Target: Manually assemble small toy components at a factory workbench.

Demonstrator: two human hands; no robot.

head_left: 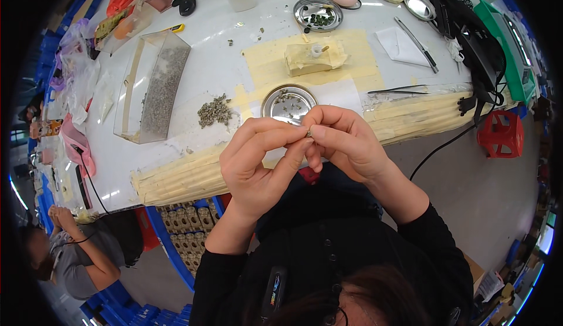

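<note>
My left hand and my right hand meet in front of my chest, above the table's near edge. Thumbs and forefingers of both pinch one tiny greyish metallic piece; its exact kind is too small to make out. Just beyond the fingertips sits a round metal dish with a few similar bits in it, partly hidden by my hands. A loose heap of small greyish pieces lies on the white tabletop to the left of the dish.
A clear box of small pieces stands at left. Beyond the dish is a tape-wrapped block; tweezers and a pen lie right. A tray of green bits is farther back. Another person sits lower left.
</note>
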